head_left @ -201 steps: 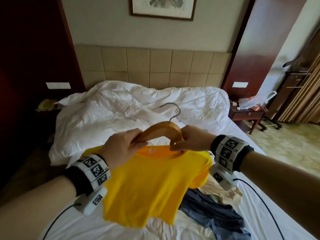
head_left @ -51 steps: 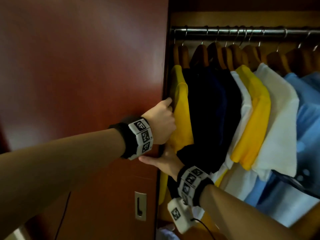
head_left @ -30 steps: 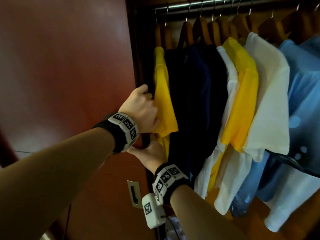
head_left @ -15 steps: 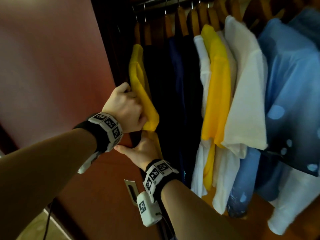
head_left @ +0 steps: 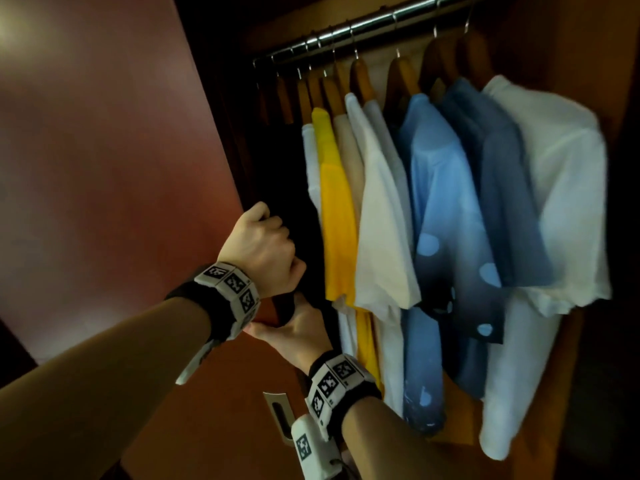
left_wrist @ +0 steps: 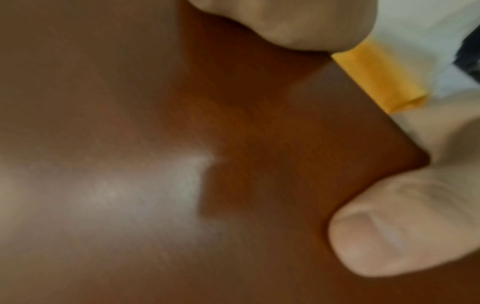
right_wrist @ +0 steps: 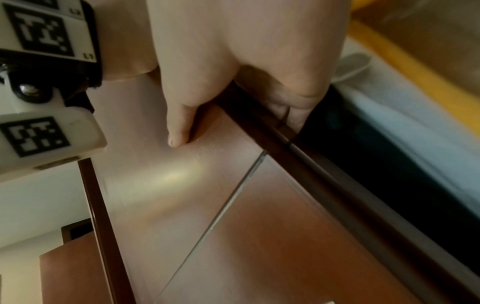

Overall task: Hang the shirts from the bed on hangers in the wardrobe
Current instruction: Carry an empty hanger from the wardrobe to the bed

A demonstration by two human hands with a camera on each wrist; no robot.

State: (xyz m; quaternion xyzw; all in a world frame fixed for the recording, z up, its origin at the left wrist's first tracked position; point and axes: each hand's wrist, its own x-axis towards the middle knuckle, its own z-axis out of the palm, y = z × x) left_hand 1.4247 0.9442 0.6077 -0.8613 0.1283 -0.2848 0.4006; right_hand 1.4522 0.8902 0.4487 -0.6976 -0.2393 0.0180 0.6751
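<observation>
Both hands gripped the edge of the sliding wardrobe door (head_left: 145,188), the left hand (head_left: 258,252) above the right hand (head_left: 298,336), probably to slide it. The shirts (head_left: 433,216) hung on wooden hangers (head_left: 360,76) from the rail (head_left: 377,24), right of the hands.

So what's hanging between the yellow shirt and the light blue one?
Pale shirts: a cream shirt and a white shirt hang between the yellow shirt and the light blue shirt. The head view shows it.
</observation>
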